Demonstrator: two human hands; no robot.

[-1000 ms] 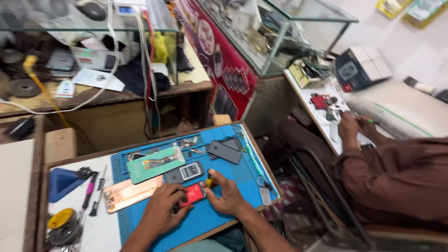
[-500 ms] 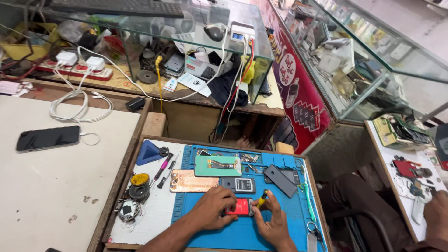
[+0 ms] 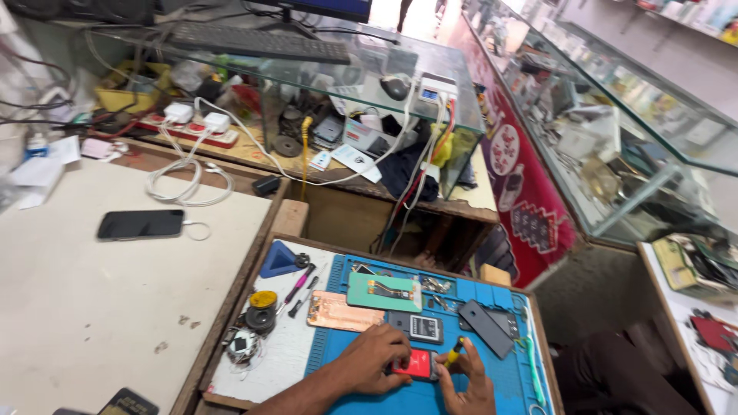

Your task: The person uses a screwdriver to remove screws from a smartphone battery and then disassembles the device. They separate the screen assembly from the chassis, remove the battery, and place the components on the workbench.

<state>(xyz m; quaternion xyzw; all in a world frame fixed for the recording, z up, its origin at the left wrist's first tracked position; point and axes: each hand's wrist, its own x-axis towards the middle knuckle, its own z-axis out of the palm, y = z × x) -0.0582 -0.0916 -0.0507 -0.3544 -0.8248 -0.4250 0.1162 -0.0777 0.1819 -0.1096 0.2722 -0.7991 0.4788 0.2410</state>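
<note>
My left hand (image 3: 375, 359) presses down on a small red phone (image 3: 416, 364) lying on the blue work mat (image 3: 503, 384). My right hand (image 3: 467, 380) holds a yellow-handled screwdriver (image 3: 456, 351) upright at the phone's right edge. Just beyond the phone lies a grey battery (image 3: 416, 327). A green phone panel (image 3: 383, 292) and a copper-coloured plate (image 3: 341, 313) lie farther back on the mat, and a dark phone back cover (image 3: 485, 327) lies to the right.
A blue triangular pick (image 3: 278, 260), tape rolls (image 3: 261, 310) and pens lie on the tray's white left part. A black phone (image 3: 141, 224) on a cable rests on the white table at left. A glass counter (image 3: 323, 69) with cables, chargers and a keyboard stands behind.
The view has swung further left and nearer. My hands stay on the red phone, with the screwdriver still at its right edge.
</note>
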